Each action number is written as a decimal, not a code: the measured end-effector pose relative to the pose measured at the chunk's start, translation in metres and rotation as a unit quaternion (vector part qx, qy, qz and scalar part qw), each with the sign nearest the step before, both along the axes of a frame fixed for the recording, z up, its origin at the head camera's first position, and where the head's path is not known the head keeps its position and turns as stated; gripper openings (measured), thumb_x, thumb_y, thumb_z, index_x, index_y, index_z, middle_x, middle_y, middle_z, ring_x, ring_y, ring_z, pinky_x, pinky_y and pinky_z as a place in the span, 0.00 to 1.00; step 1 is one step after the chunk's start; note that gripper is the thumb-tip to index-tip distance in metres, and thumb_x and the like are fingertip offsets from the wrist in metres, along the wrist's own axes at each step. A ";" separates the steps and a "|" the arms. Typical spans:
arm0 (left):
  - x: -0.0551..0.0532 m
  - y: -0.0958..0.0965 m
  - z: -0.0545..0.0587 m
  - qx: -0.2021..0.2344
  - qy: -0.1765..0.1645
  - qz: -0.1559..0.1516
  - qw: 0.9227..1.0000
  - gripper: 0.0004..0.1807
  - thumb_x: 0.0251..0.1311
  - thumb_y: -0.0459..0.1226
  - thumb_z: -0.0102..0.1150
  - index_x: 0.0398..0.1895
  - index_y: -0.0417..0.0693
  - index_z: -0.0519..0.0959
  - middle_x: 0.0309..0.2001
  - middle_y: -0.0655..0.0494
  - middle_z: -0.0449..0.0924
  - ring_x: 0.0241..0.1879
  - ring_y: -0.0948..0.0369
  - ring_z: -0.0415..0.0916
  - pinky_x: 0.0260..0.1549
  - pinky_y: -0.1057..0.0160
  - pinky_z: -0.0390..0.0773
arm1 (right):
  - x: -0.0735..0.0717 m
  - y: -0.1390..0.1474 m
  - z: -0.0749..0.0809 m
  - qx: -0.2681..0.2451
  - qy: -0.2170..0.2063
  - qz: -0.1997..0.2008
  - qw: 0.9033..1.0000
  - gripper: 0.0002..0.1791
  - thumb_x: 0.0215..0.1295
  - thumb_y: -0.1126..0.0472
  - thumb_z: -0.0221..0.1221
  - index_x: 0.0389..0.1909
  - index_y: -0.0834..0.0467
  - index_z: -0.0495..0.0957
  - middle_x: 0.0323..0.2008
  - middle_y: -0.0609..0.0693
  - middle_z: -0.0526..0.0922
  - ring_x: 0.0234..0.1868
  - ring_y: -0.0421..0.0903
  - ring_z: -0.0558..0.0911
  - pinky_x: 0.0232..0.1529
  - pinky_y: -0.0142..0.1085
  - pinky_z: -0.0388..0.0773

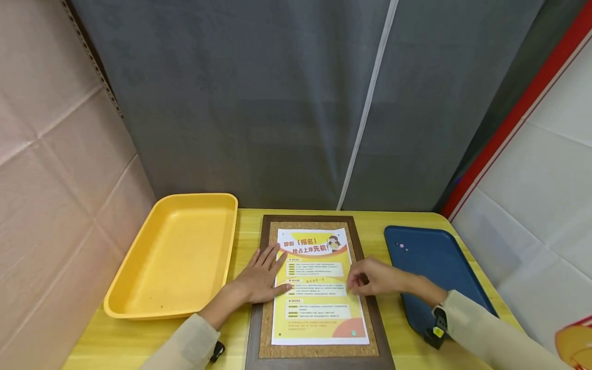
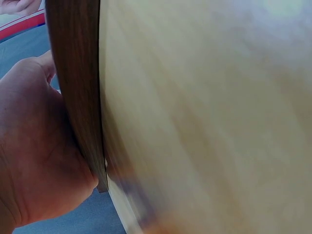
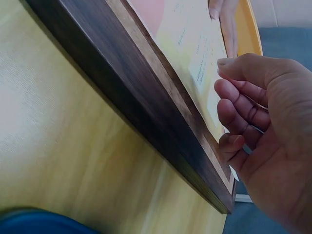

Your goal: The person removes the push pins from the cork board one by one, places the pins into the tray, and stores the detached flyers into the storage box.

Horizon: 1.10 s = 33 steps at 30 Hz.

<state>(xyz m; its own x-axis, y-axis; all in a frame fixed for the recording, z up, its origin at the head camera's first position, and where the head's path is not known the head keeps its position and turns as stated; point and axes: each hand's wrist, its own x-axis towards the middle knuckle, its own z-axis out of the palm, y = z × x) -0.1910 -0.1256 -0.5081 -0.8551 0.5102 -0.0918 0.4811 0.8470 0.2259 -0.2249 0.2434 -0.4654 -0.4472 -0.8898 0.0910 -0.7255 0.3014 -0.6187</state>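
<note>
A printed yellow and white poster [image 1: 319, 321] lies on a cork board [image 1: 319, 351] with a dark brown frame [image 1: 386, 354]. My left hand [image 1: 261, 280] rests with spread fingers over the poster's left edge; in the left wrist view that hand [image 2: 39, 146] lies along the board's frame. Over the poster's right edge is my right hand [image 1: 376, 277], fingers curled and thumb drawn in. The right wrist view shows this hand [image 3: 273, 107] with its fingertips close over the paper; I cannot tell whether something small sits between thumb and forefinger. A small green spot [image 1: 353, 333] shows near the poster's lower right corner.
To the left stands a yellow tray [image 1: 173, 257]. A dark blue tray [image 1: 444, 262] lies to the right, partly under the right forearm, with a few small pinkish pieces [image 1: 401, 246] in it. A grey partition [image 1: 259, 113] rises behind the yellow wood-grain table [image 1: 245, 226].
</note>
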 end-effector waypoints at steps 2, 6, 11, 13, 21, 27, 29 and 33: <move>0.000 0.000 0.000 0.004 -0.002 -0.001 1.000 0.50 0.77 0.66 0.43 0.88 0.46 0.47 0.87 0.40 0.35 0.86 0.43 0.34 0.81 0.36 0.40 | 0.003 -0.002 -0.001 0.000 -0.010 0.009 1.000 0.05 0.65 0.70 0.71 0.37 0.57 0.88 0.29 0.42 0.83 0.30 0.29 0.76 0.28 0.27 0.79; -0.001 -0.001 -0.001 0.009 -0.007 -0.002 1.000 0.50 0.77 0.66 0.44 0.87 0.45 0.46 0.87 0.40 0.34 0.86 0.43 0.33 0.81 0.36 0.39 | 0.008 -0.006 -0.002 0.001 -0.019 0.025 0.999 0.06 0.64 0.71 0.71 0.37 0.58 0.88 0.29 0.43 0.84 0.30 0.28 0.75 0.28 0.26 0.79; -0.002 -0.001 0.000 0.001 0.000 -0.003 1.000 0.50 0.77 0.67 0.43 0.88 0.46 0.46 0.87 0.40 0.35 0.85 0.43 0.33 0.81 0.36 0.39 | 0.016 -0.010 -0.004 0.008 -0.039 0.040 0.998 0.06 0.63 0.71 0.72 0.37 0.58 0.88 0.29 0.44 0.84 0.30 0.27 0.75 0.28 0.25 0.79; -0.002 -0.001 -0.001 0.002 0.000 -0.003 1.000 0.50 0.77 0.67 0.43 0.88 0.46 0.46 0.87 0.40 0.35 0.86 0.43 0.33 0.81 0.36 0.39 | 0.019 -0.011 -0.005 0.016 -0.049 0.042 0.998 0.06 0.63 0.70 0.72 0.37 0.57 0.88 0.29 0.44 0.85 0.30 0.26 0.75 0.28 0.25 0.79; -0.001 -0.001 -0.003 0.014 -0.006 -0.002 1.000 0.50 0.77 0.66 0.43 0.87 0.45 0.46 0.87 0.40 0.34 0.86 0.43 0.32 0.81 0.36 0.38 | 0.030 -0.014 -0.007 0.034 -0.081 0.054 0.995 0.05 0.63 0.68 0.73 0.36 0.58 0.87 0.28 0.43 0.84 0.30 0.25 0.76 0.28 0.25 0.79; 0.000 0.000 0.000 -0.004 0.000 0.000 1.000 0.50 0.77 0.68 0.41 0.88 0.46 0.46 0.87 0.41 0.35 0.86 0.43 0.33 0.81 0.36 0.40 | 0.035 -0.013 -0.009 0.049 -0.103 0.071 0.991 0.04 0.64 0.67 0.73 0.37 0.57 0.87 0.28 0.46 0.85 0.29 0.24 0.76 0.28 0.25 0.80; 0.000 0.000 0.000 -0.002 -0.001 -0.001 1.000 0.50 0.77 0.68 0.41 0.88 0.46 0.46 0.87 0.40 0.35 0.86 0.43 0.33 0.81 0.36 0.41 | 0.036 -0.013 -0.010 0.053 -0.106 0.069 0.991 0.05 0.64 0.68 0.73 0.37 0.57 0.87 0.28 0.46 0.85 0.29 0.24 0.76 0.28 0.25 0.80; -0.002 -0.002 -0.004 0.007 -0.002 -0.003 1.000 0.51 0.76 0.67 0.42 0.88 0.45 0.46 0.87 0.40 0.34 0.86 0.43 0.32 0.80 0.35 0.39 | 0.038 -0.012 -0.010 0.059 -0.104 0.069 0.991 0.05 0.63 0.68 0.73 0.36 0.57 0.87 0.28 0.46 0.85 0.29 0.23 0.75 0.27 0.25 0.80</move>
<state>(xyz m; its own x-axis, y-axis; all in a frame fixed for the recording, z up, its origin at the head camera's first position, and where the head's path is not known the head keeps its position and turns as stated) -0.1928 -0.1274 -0.5121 -0.8514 0.5172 -0.0879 0.4860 0.8407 0.2390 -0.1864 0.2313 -0.4751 -0.3195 -0.9425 -0.0982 -0.6259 0.2877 -0.7249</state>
